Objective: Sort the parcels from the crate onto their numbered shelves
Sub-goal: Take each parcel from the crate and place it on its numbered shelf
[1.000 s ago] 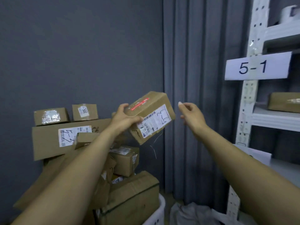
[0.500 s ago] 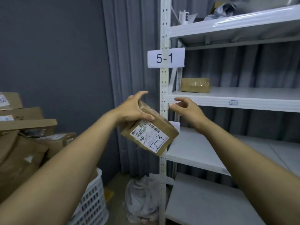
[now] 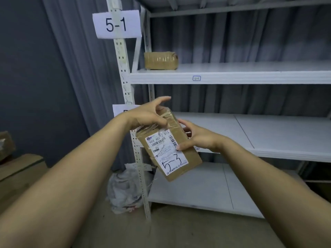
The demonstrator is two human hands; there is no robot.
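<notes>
A small brown cardboard parcel [image 3: 184, 140] with a white label marked "5-3" in pen is held tilted in front of the white shelf unit. My left hand [image 3: 146, 115] grips its top end, thumb over the taped edge. My right hand [image 3: 195, 138] holds its right side, thumb pressed on the label. A paper sign reading "5-1" [image 3: 117, 24] hangs on the shelf post [image 3: 123, 68]. Another sign lower on the post is mostly hidden behind my left wrist.
The shelf board [image 3: 232, 77] under the "5-1" sign carries one taped brown parcel [image 3: 161, 60]. Two lower white boards [image 3: 268, 133] lie behind and below my hands. A crumpled plastic bag [image 3: 125, 190] sits on the floor by the post. Cardboard boxes [image 3: 16, 169] stand at left.
My view has swung further right and down toward the shelves. The parcel has come lower and closer, and my right hand, empty before, now holds its side.
</notes>
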